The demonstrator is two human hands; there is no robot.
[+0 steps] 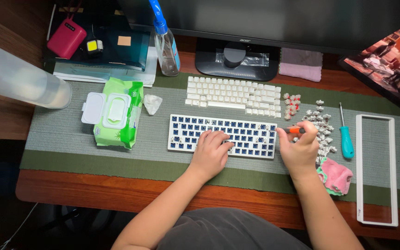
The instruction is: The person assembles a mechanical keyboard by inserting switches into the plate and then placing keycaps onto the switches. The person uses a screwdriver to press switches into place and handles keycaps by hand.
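A stripped keyboard base (195, 131) with a blue plate and white rim lies on a grey-green mat. My left hand (210, 150) rests flat on its lower middle, fingers spread and holding it down. My right hand (299, 150) grips a small orange-handled tool (295, 130) whose tip points at the keyboard's right edge. Behind the base lies a block of white keycaps (232, 95). To the right is a heap of loose switches (319, 126), some with red stems (291, 104).
A teal screwdriver (346, 138) and a white keyboard frame (377, 170) lie at the right, a pink cloth (337, 176) by my right wrist. A wet-wipe pack (114, 112), crumpled wipe (152, 103), spray bottle (165, 44) and monitor stand (237, 58) sit behind.
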